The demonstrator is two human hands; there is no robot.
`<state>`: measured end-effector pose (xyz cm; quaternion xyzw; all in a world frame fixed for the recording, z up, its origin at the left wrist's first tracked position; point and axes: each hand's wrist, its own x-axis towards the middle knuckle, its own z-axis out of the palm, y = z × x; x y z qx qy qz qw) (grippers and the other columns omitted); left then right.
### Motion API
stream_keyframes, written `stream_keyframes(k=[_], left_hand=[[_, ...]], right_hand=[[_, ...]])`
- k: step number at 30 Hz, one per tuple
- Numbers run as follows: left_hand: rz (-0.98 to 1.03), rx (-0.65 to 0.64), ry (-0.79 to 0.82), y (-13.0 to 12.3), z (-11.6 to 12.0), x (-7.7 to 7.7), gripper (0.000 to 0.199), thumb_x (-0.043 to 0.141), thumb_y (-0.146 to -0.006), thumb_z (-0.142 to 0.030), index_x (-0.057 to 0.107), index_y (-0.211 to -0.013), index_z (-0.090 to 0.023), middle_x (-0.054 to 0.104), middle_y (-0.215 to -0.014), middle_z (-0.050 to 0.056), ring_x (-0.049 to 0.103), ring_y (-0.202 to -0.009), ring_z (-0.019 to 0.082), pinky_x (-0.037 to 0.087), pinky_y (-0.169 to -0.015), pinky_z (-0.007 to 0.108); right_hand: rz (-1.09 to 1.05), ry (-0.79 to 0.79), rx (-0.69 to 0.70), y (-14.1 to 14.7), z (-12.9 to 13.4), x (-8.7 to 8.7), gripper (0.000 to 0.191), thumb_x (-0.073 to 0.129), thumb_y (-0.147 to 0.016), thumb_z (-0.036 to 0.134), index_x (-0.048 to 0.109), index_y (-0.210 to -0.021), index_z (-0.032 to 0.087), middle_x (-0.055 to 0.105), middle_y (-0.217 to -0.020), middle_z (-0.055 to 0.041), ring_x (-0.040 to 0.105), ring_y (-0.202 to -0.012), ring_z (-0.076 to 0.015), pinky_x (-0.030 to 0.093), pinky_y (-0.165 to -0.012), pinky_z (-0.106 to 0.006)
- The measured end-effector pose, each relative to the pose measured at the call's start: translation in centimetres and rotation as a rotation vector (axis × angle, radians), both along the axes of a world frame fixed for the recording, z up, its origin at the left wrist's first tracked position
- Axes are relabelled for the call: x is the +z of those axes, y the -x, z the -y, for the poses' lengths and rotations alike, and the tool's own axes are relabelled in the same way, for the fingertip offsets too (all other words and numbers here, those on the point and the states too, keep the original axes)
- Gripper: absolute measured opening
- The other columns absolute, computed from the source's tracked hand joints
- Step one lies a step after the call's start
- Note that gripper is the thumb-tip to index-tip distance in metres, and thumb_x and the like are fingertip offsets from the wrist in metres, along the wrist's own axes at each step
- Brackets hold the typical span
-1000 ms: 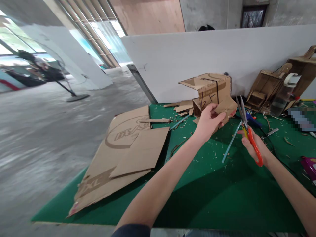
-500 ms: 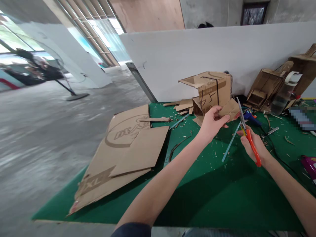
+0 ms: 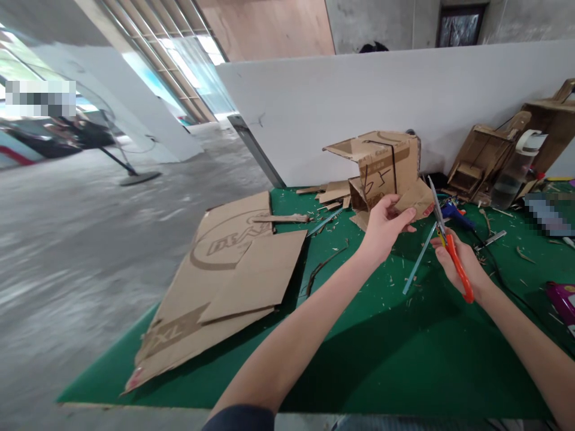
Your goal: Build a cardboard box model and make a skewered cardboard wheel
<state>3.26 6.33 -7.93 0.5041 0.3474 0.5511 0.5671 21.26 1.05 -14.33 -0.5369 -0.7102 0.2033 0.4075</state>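
My left hand (image 3: 387,228) pinches a small piece of cardboard (image 3: 415,199) between thumb and fingers, raised above the green table. Close to its right edge are the blades of orange-handled scissors (image 3: 457,266), pointing up and away from me. My right hand (image 3: 459,263) is closed on those scissors; part of the fingers lies hidden behind the handle. Whether the blades touch the cardboard I cannot tell. Just behind my left hand stands a cardboard box construction (image 3: 389,161) with a black line down its side. A pale blue strip (image 3: 418,260) lies between my hands.
Flat cardboard sheets (image 3: 233,269) cover the left of the green table (image 3: 381,359). A water bottle (image 3: 516,170), cardboard structures (image 3: 483,155), a blue glue gun (image 3: 456,214), a cutter knife (image 3: 492,239) and a purple object (image 3: 561,305) are at the right. Scraps are strewn about.
Almost nothing differs. Both hands keep their hold on the cardboard piece and the scissors, and the view has shifted very slightly.
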Motion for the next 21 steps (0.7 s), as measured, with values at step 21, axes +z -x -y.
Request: stream_keyframes(k=[21], left_hand=[[0.038, -0.002, -0.001, 0.5, -0.2, 0.6, 0.03, 0.068, -0.079, -0.027, 0.058, -0.106, -0.019, 0.064, -0.101, 0.005, 0.064, -0.083, 0.014, 0.055, -0.06, 0.022]], right_hand=[[0.036, -0.001, -0.079, -0.8, -0.5, -0.8, 0.049, 0.04, -0.092, 0.059, 0.058, -0.112, 0.019, 0.073, -0.084, -0.0106, 0.072, -0.072, -0.0264, 0.055, -0.065, -0.036]])
